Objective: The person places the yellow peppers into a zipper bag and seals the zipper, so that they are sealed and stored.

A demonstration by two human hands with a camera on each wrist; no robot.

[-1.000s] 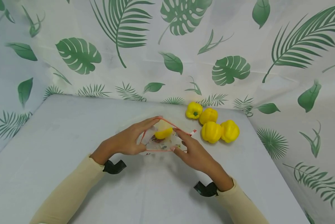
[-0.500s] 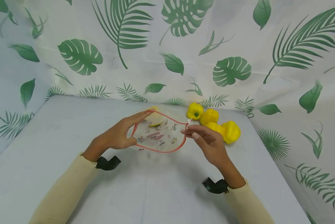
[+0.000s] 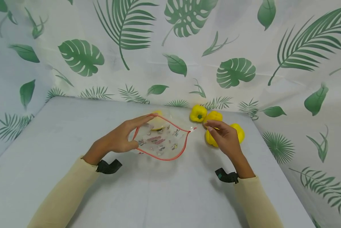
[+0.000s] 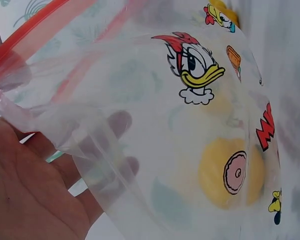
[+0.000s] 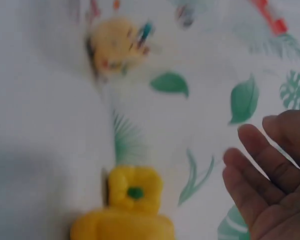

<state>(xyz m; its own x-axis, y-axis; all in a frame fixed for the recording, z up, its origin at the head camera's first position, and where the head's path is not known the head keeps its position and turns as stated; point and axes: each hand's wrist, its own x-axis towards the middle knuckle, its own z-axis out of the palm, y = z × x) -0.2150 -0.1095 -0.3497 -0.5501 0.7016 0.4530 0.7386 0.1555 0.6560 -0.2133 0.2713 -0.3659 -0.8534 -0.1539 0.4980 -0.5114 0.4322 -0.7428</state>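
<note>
My left hand [image 3: 116, 136] grips the left side of a clear zip bag [image 3: 166, 147] with a red-orange zip edge and cartoon prints. The bag's mouth gapes toward me, thumb at the lower rim and fingers along the upper one. Inside, at its far end, lies a yellow bell pepper [image 4: 212, 180], seen through the plastic in the left wrist view. Apart from the bag, my right hand [image 3: 225, 137] hovers with nothing in it, fingers loosely bent. It overlaps a front bell pepper [image 3: 211, 140] in the head view.
Several yellow bell peppers cluster at the back right of the white table [image 3: 124, 196], among them one with its green stem facing out [image 3: 198, 113] and one at the right [image 3: 240, 132]. A leaf-patterned cloth [image 3: 147, 72] hangs behind the table.
My right hand has let go of the bag's right edge and moved right, over the peppers. The bag's mouth has widened and shifted left with my left hand.
</note>
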